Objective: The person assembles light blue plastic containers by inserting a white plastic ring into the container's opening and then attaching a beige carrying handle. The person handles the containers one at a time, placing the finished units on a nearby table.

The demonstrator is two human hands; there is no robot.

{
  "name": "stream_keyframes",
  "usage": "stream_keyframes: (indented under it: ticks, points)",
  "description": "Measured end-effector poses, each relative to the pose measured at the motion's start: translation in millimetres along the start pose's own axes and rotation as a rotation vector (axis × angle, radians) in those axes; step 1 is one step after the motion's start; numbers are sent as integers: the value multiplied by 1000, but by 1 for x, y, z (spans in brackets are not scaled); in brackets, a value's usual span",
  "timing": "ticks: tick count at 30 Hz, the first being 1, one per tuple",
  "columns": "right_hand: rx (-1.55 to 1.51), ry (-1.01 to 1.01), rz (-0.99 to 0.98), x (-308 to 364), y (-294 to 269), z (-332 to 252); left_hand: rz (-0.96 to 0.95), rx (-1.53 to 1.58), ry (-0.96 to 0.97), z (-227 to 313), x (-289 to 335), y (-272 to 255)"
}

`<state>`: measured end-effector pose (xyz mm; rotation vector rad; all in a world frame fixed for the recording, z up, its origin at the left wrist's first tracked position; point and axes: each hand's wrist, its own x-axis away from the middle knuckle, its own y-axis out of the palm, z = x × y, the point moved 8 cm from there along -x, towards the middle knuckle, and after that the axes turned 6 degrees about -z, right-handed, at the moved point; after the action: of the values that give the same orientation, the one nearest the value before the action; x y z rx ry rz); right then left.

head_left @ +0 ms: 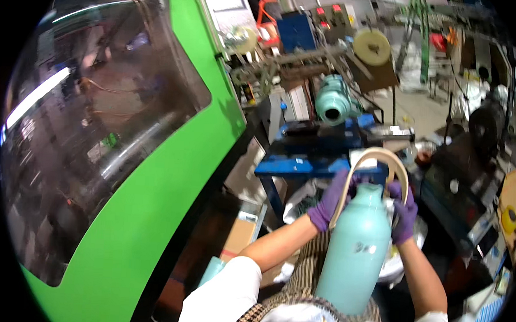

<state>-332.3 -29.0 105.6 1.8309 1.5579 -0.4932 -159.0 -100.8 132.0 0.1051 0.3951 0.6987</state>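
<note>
Left hand (328, 201) grasps left side of cream handle (388, 154); right hand (405, 212) grips its right. Teal jug (355, 248) is before near edge of blue table (295, 166).

White glare streaks the dark window (121, 95) in the green machine panel (126, 230); a soft sheen lies on the turquoise flask (354, 265). The background is blurred, the right side dim, the fisheye corners black.

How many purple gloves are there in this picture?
2: one on the left hand, the other on the right hand, both beside the glossy turquoise bottle-shaped vessel. More may be hidden.
</note>
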Motion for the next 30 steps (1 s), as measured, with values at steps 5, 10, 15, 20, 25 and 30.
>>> stream_keyframes:
  ticks: [5, 10, 15, 20, 25, 30]
  points:
    - [-486, 209, -43, 22, -23, 72, -281, -191, 195, 19, 5, 38]
    - [-651, 241, -45, 32, -18, 71, -183, 174, 21, 17, 15, 25]
    - [-948, 278, -128, 25, 9, 55, -199, -272, 97, 39, 26, 42]
    - [-633, 354, -96, 17, 13, 60, -476, -1248, 806, 76, 54, 86]
    - [-682, 487, -204, 15, 12, 44, -480, -1109, 848, 60, 36, 78]
    - [-181, 438, -24, 27, -56, 4, -250, -983, 376, 17, 43, 86]
